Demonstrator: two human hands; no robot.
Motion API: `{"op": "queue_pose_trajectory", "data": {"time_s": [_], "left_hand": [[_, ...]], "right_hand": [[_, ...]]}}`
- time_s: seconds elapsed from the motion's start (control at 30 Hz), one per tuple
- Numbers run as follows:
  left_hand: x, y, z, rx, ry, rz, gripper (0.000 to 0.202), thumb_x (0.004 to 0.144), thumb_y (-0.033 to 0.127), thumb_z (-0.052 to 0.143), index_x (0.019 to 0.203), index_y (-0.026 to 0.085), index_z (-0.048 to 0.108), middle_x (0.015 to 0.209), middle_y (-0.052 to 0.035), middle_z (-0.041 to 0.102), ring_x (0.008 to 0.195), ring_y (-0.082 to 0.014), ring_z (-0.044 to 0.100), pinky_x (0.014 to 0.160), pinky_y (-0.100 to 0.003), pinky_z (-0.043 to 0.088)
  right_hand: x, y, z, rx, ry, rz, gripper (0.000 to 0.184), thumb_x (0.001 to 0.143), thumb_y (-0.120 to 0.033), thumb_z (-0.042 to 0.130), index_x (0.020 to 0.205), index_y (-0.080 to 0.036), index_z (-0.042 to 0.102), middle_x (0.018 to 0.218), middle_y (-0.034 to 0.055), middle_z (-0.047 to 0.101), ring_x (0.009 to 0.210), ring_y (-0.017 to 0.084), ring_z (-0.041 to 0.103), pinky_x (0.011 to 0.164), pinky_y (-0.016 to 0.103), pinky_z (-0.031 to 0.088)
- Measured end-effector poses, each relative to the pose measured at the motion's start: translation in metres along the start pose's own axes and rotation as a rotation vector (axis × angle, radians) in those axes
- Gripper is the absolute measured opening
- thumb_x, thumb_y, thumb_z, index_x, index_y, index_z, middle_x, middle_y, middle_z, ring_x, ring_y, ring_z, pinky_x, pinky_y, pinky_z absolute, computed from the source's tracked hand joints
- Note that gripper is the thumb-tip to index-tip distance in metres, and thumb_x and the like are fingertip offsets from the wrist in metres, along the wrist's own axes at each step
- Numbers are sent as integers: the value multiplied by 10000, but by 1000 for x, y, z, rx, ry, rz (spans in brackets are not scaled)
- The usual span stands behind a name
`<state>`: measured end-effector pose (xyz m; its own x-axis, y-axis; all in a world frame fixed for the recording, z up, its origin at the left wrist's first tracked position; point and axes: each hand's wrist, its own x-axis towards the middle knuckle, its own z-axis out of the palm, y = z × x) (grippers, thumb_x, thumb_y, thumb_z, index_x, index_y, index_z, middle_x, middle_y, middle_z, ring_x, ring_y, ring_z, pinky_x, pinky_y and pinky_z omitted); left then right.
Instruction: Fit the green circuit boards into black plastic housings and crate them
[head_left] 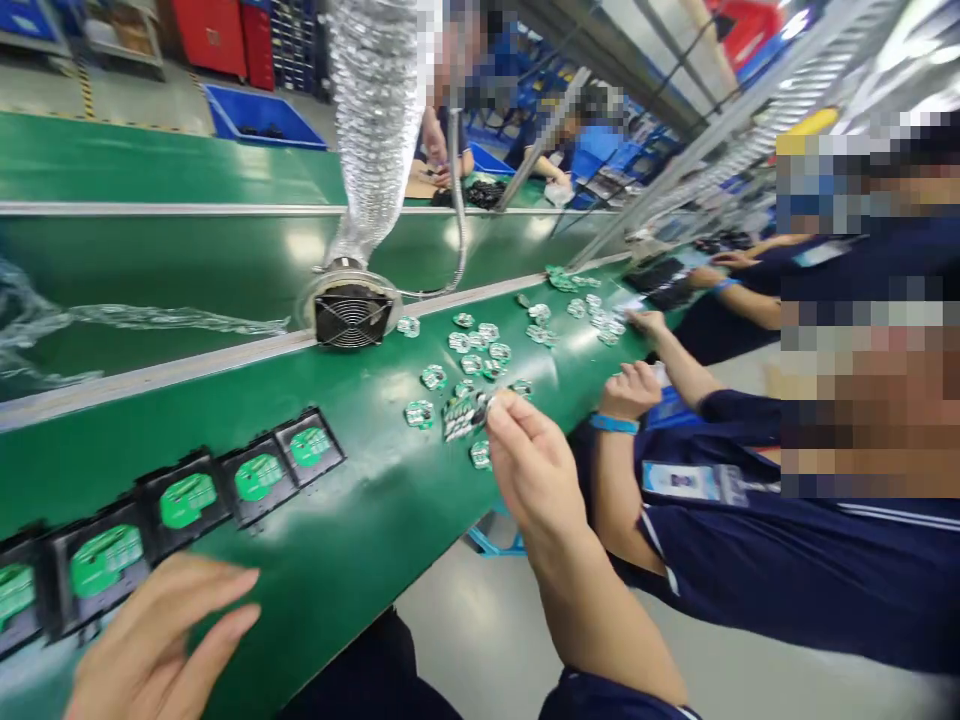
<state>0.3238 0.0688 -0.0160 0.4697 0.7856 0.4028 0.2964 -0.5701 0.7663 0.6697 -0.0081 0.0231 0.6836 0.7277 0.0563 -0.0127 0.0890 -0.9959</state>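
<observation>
My right hand (534, 465) is closed, thumb and fingers pinched on a small circuit board (463, 418) with pale parts on its face, held above the green bench. Several loose round circuit boards (433, 377) lie scattered just beyond it. My left hand (169, 635) hovers at the lower left with thumb and forefinger apart and nothing between them. Closest to it is a row of black square trays (191, 500); inside each lies a green circuit board (259, 477). The other fingers of my left hand are partly curled.
A small black fan (352, 318) on a silver duct (369, 110) stands at the bench's far edge. At right, a co-worker's hands (631, 390) are over the same bench (382, 500), close to my right arm. More people work farther back. A blue bin (262, 115) sits behind.
</observation>
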Motion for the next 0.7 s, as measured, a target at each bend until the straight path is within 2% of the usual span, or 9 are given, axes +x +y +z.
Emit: {"op": "queue_pose_trajectory", "data": {"time_s": [0.03,0.1,0.17,0.27,0.37,0.47,0.6,0.7], "left_hand": [[14,15,3,15,0,54,229,804,307,779,1031,331,777,911,6,735,793,-163,691,664,-260,555],[36,35,9,-7,46,60,223,851,293,751,1073,313,759,945,-1,720,818,-134,689,708,-226,559],[44,39,11,-93,112,22,222,873,278,737,1094,297,754,983,-20,726,876,-136,696,762,-224,567],[35,31,4,-250,246,-50,171,877,245,733,1042,273,767,972,-35,750,911,-142,705,776,-222,575],[18,23,-12,-328,343,-144,80,860,228,749,931,253,777,917,-34,754,872,-138,708,746,-218,578],[7,19,-31,-345,415,-205,74,828,234,781,900,248,776,908,-38,751,862,-149,707,741,-237,585],[-4,14,-52,-350,472,-208,97,821,229,787,913,257,784,892,-38,741,832,-147,702,715,-237,575],[-17,8,-63,-379,497,-176,102,851,267,766,951,281,786,904,-37,729,870,-154,700,775,-264,578]], "right_hand": [[-15,-3,22,60,-90,32,264,835,-493,745,808,-240,675,803,4,542,787,169,469,752,310,407],[-39,-6,62,179,-257,146,265,842,-485,749,801,-236,668,804,2,528,785,170,451,743,308,392],[-58,-5,97,293,-405,294,284,837,-488,757,798,-225,657,787,-5,508,769,162,428,738,303,374],[-80,-2,138,426,-541,492,323,812,-513,777,815,-213,655,783,-7,511,774,160,419,759,306,362],[-100,-1,168,506,-584,592,350,776,-532,808,812,-217,661,779,-9,515,763,156,396,757,302,354],[-117,1,190,545,-621,663,359,761,-533,821,759,-221,643,737,-20,479,725,149,359,719,292,341],[-141,5,216,603,-671,778,346,760,-510,832,734,-214,654,728,-17,471,704,142,349,682,279,338],[-159,9,233,661,-697,883,292,760,-457,847,749,-217,680,737,-12,478,706,137,359,681,267,350]]}}
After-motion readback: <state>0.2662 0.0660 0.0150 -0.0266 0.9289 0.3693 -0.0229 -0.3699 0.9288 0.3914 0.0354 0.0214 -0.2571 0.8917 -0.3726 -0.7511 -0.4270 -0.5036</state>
